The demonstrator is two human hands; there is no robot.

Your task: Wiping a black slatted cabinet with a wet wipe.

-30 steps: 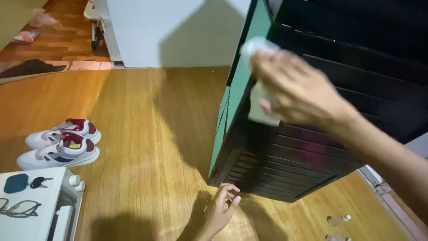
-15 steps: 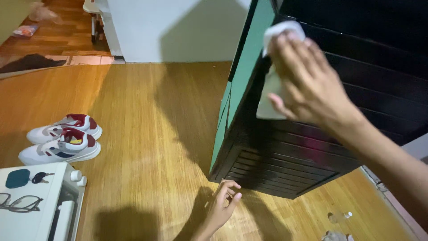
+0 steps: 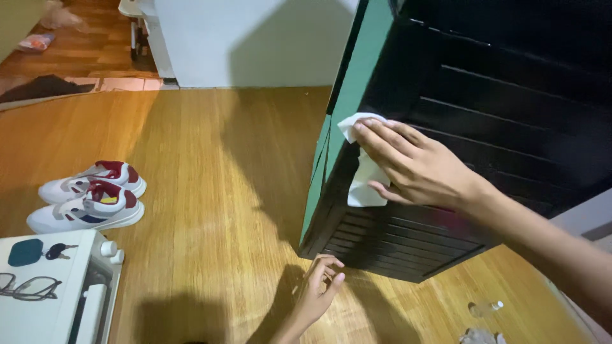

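while the left hand (image 3: pixel 319 286) hangs lowest in view, just in front of the bottom corner of the dark slatted cabinet (image 3: pixel 484 153), its fingers are loosely curled and hold nothing, the tips near the wooden floor (image 3: pixel 210 191) and just short of the cabinet's base. up from that corner, the right hand (image 3: pixel 414 169) lies flat against the cabinet's black louvred front, fingers spread and pressing a white cloth (image 3: pixel 364 175) onto the slats close to the green side panel (image 3: pixel 347 121); the cloth is pinned under the palm and fingers rather than gripped in a fist, with one fold poking out above the fingertips and a tail hanging below. judged from this, the work in hand is wiping the slatted front, about midway up the visible face, near its left edge. the next stroke would call for keeping the palm flat so the cloth does not slip out, and for following the grooves between slats instead of crossing them. to the left of the cabinet, well apart, a white counter (image 3: pixel 76 274) carries a pair of glasses (image 3: pixel 22 285), a teal pouch (image 3: pixel 25 251) and keys (image 3: pixel 60 250). farther from the cabinet on the same side, a pair of white and red sneakers (image 3: pixel 89 197) sits on the floor. beyond the cabinet stands a white wall (image 3: pixel 255 38).
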